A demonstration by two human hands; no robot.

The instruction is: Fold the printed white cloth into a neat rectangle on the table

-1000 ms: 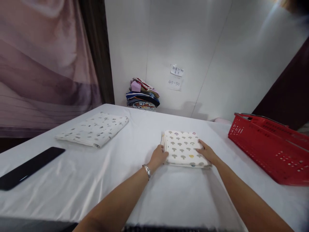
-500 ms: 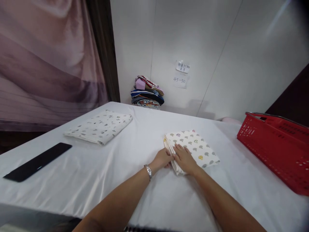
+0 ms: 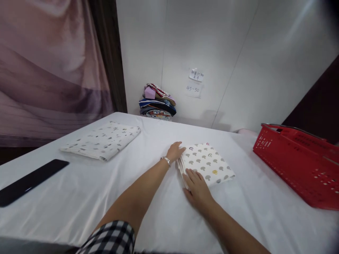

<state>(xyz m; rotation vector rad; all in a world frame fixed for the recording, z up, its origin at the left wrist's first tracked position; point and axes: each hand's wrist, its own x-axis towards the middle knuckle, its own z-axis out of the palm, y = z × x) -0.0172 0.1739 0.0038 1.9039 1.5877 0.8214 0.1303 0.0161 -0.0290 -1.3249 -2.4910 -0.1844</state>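
A folded white cloth with a grey mushroom print [image 3: 208,164] lies turned at an angle on the white table [image 3: 79,190]. My left hand [image 3: 175,151], a silver bracelet on its wrist, touches the cloth's far left corner with flat fingers. My right hand [image 3: 196,187] lies flat on the cloth's near corner. Neither hand grips anything.
A second folded cloth with small grey marks [image 3: 102,141] lies at the left. A black flat device [image 3: 28,181] sits near the left edge. A red plastic basket [image 3: 299,162] stands at the right. A stack of coloured fabrics [image 3: 157,103] rests against the back wall under paper notes [image 3: 195,82].
The mushroom cloth was turned from square to angled. My left hand slid from its near left edge to the far left corner; my right hand moved from the right side to the near corner.
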